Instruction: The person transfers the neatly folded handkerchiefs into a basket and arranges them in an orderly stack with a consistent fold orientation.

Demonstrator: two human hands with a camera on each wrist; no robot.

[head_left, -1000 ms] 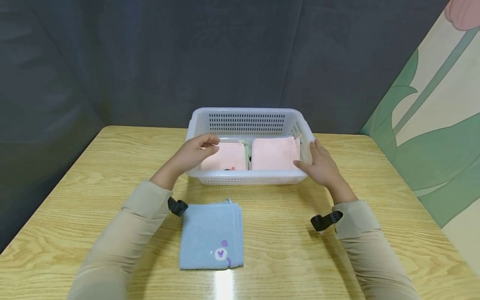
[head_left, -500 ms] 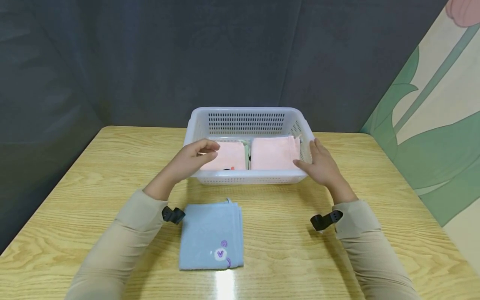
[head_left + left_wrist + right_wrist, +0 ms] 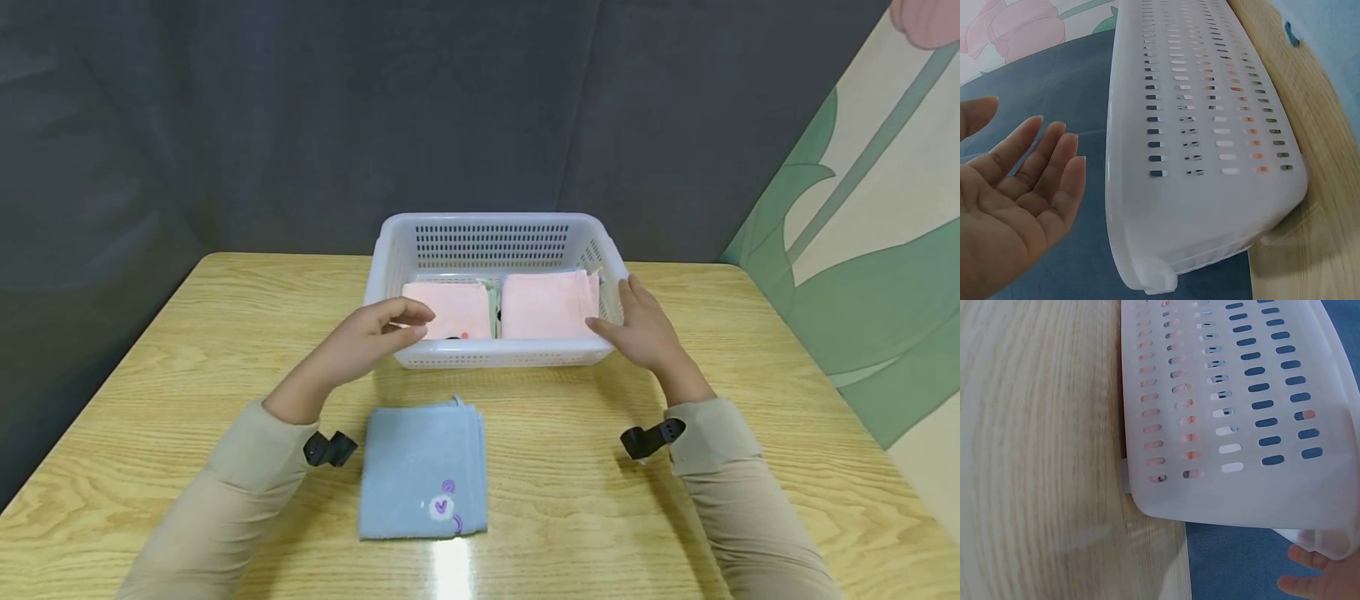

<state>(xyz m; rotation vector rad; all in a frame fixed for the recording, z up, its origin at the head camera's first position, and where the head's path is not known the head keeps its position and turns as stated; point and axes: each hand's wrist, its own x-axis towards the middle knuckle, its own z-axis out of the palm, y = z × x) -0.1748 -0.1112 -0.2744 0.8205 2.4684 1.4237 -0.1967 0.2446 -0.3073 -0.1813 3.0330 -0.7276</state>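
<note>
A white perforated plastic basket (image 3: pixel 491 353) stands at the back of the table, with folded pink cloths (image 3: pixel 546 305) inside and a green edge between the two stacks. My right hand (image 3: pixel 643 332) holds its right end by the front corner, thumb over the inner side and fingers along the outside. In the right wrist view, fingertips (image 3: pixel 1302 586) show beside the end lip. My left hand (image 3: pixel 367 340) hovers by the front left corner, fingers loosely bent and holding nothing; the left wrist view shows a gap between it and the basket rim. A folded blue towel (image 3: pixel 420 458) lies in front.
The wood-grain table (image 3: pixel 555 500) extends to both sides. A dark curtain (image 3: pixel 390 108) hangs right behind the basket, and a wall with painted leaves (image 3: pixel 892 300) flanks the right side. A black wrist camera (image 3: pixel 330 450) sits close to the blue towel's left edge.
My left hand has drawn back from over the basket's left end, down and to the left. The right hand, basket and blue towel have stayed put.
</note>
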